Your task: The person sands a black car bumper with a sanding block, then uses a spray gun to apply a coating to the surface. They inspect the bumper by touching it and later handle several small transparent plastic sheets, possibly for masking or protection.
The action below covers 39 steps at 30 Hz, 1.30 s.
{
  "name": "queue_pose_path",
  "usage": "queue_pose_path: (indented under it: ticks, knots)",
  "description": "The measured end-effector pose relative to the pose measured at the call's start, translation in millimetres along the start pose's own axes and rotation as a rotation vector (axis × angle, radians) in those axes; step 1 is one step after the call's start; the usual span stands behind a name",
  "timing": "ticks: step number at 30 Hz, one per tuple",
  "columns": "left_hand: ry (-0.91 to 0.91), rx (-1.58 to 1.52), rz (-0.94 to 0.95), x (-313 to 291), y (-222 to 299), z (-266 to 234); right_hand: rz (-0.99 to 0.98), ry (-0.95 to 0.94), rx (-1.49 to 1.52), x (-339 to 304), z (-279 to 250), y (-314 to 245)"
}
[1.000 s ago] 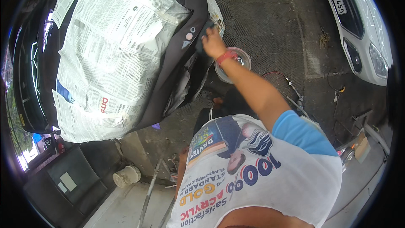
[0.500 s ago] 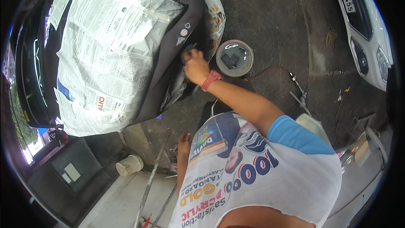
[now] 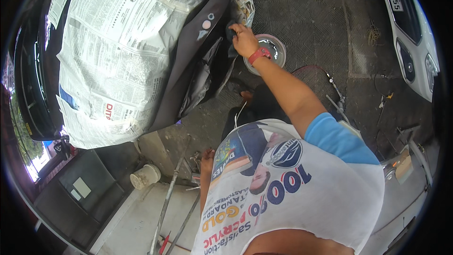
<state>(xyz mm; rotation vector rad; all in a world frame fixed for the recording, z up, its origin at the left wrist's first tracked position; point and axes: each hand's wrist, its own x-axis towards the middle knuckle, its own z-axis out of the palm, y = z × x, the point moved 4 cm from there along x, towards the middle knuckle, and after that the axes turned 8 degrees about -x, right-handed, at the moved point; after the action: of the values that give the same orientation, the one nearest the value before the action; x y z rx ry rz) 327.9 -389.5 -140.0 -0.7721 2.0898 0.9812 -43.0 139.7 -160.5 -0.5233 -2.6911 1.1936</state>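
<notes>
A dark, limp cloth is gripped in my right hand, whose fingers are closed on it. This hand is beside the dark car bumper, just left of the round water bucket, and hides part of the bucket. The bumper has a few pale and bluish patches on its matte surface. Newspaper masking covers the car body behind it. My left hand hangs low beside my shirt, fingers loosely apart, with nothing seen in it.
A white car stands at the far right. A red hose with a metal fitting lies on the dark floor. At the lower left are a dirty white bucket and long poles. Loose newspaper hangs past the bumper.
My right hand has moved right and up, off the bumper's face toward the bucket, with the dark cloth in it. The left hand has barely moved.
</notes>
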Motion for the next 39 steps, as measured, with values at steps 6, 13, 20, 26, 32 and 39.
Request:
queue_pose_path:
  ticks: [6, 13, 20, 26, 32, 39]
  knots:
    - [-0.034, 0.096, -0.056, -18.3, 0.6, 0.5, 0.202, -0.234, 0.053, -96.1, 123.0, 30.1]
    - [0.039, 0.135, -0.017, -29.3, 24.8, -33.8, 0.244, 0.18, 0.222, -53.3, 66.9, 14.2]
    - [-0.011, 0.077, -0.069, -22.8, 43.3, -45.3, 0.417, 0.025, 0.094, -114.4, 161.1, 37.2]
    - [-0.003, 0.08, -0.103, -8.1, 46.3, -51.7, 0.41, -0.797, 0.093, -161.8, 221.1, 35.7]
    - [-0.005, 0.195, -0.081, -17.5, 82.3, -30.7, 0.363, -0.807, 0.296, -144.6, 173.7, 79.1]
    - [-0.046, 0.105, -0.032, -28.8, 112.4, 19.6, 0.49, -0.404, 0.45, -94.0, 13.1, 112.8]
